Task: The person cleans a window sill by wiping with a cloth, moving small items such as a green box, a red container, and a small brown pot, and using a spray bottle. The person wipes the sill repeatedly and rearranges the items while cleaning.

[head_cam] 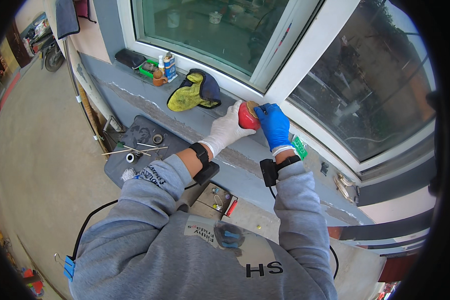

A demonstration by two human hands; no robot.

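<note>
My left hand (226, 129), in a white glove, grips a round red object (247, 117) above the window ledge. A flat tan piece (252, 108) lies against the upper right side of the red object. My right hand (273, 122), in a blue glove over a white one, pinches the edge of the tan piece with thumb and fingers. What the red object is, I cannot tell. Just left of my hands, a yellow and dark cloth (195, 92) lies folded on the ledge.
On the ledge stand a dark case (129, 59), a green tray (148, 68), a white bottle (161, 63) and a small brown jug (159, 78). A green blister-like packet (299, 147) lies beyond my right wrist. At left, a dark table (114, 167) holds tape rolls and thin sticks. The window frame (275, 84) rises close ahead.
</note>
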